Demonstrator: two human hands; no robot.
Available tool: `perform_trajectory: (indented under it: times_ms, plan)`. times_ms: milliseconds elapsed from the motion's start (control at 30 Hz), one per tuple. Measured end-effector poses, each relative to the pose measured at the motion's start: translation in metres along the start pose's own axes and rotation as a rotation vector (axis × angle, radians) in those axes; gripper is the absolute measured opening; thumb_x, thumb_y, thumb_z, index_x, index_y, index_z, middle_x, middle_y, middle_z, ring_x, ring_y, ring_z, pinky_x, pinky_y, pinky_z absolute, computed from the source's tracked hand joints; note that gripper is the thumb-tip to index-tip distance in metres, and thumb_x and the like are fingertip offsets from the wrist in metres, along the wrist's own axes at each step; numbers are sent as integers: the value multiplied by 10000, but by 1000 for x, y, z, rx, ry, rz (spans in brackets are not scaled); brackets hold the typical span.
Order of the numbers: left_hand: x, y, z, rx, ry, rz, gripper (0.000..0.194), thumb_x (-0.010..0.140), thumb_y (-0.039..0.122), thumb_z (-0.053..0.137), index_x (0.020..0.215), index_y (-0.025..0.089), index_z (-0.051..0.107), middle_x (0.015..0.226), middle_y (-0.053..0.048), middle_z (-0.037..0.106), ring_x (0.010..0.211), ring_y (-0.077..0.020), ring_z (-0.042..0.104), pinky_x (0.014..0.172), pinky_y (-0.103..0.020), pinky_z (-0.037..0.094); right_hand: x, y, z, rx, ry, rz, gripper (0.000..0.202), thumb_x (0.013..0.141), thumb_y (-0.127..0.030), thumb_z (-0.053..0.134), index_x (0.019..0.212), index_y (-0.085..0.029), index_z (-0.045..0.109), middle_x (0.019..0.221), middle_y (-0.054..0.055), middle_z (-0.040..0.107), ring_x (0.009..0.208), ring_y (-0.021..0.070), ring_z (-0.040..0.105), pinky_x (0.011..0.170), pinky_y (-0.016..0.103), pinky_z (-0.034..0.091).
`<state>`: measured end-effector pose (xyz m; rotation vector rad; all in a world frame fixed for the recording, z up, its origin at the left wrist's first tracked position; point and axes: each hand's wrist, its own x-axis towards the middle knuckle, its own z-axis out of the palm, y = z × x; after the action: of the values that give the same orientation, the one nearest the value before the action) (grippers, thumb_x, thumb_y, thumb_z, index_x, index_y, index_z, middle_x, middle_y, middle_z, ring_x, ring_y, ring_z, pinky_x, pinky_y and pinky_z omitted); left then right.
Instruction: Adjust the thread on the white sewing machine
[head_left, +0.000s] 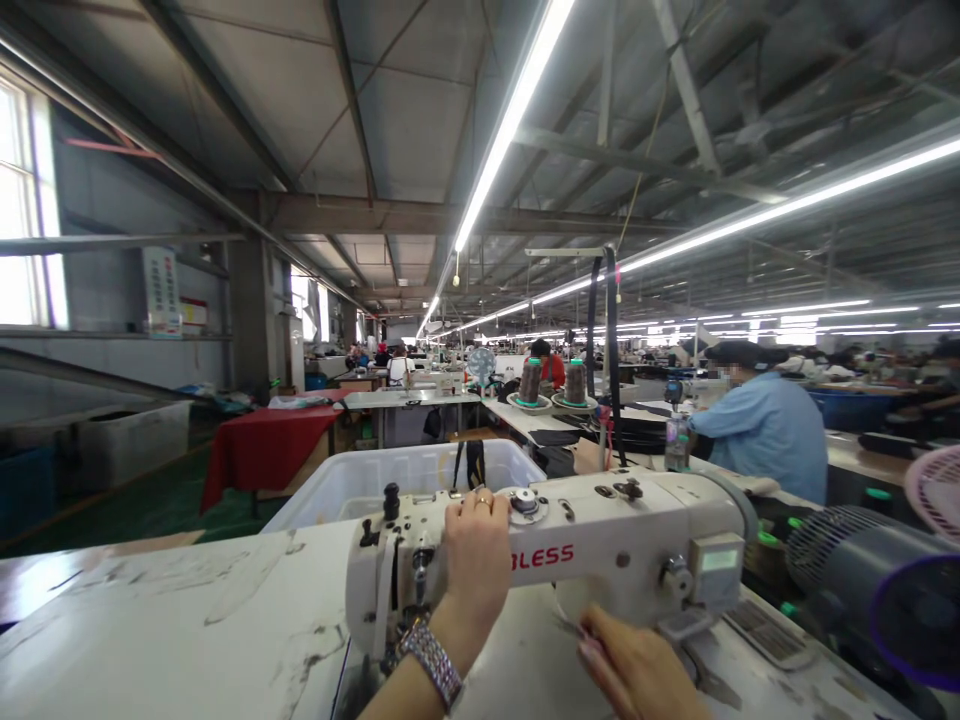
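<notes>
The left hand (476, 555) is laid against the front of the white sewing machine (600, 545), near its head end; the fingers are curled over the top edge of the arm, pressed together, a ring on one of them, and a metal watch (433, 662) sits on the wrist; the right hand (637, 665) lies low on the table (172, 620) under the machine's arm, near the near edge, its fingers stretched forward and close together, whether it pinches anything I cannot tell; the machine stands across the middle of the table, its needle end toward the left, red lettering on its front; behind the far edge sits a white plastic bin (405, 475); at the right edge a dark fan (862, 565) stands beside the machine; beyond, two thread cones (553, 382) rest on another table, and a person in a light blue shirt (765, 425) sits at a neighbouring station.
</notes>
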<state>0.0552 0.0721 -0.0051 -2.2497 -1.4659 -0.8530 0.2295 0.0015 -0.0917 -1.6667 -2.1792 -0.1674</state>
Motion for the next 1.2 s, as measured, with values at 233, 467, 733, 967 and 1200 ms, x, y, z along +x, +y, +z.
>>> perform_trajectory:
  times_ms: [233,467,733,967,1200]
  plan:
    - [-1,-1,5,-10,57,12,85,864,114,551,904,170,601,902,-48,590,876,-246,516,737,-375,357,75,-21,-69,-308,187,108,264,900,-375,365,825,-192,541,777,44,687,712,230,662,535,288,398]
    - [0,-1,7,-45,92,28,82,859,110,559,868,181,599,874,-34,590,854,-236,519,738,-370,342,95,-32,-67,-448,178,71,249,899,-334,387,808,-173,554,740,73,681,658,240,660,457,285,317]
    - [0,-1,5,-60,97,42,128,853,69,522,847,170,601,860,-47,599,840,-242,522,726,-378,334,94,-36,-65,-460,223,69,261,899,-343,394,780,-181,560,713,65,681,633,226,657,446,275,245]
    - [-8,-1,-1,-93,124,69,98,842,85,550,830,164,607,840,-51,604,824,-243,531,712,-389,363,84,-25,-59,-398,350,40,322,903,-405,340,747,-199,533,669,25,672,594,206,658,432,264,333]
    - [-142,-34,5,-397,-48,494,144,922,298,483,964,202,582,953,-42,577,778,-161,559,691,-322,469,-8,14,27,-162,440,-170,338,918,-434,260,865,-219,516,656,-30,685,513,126,653,430,215,494]
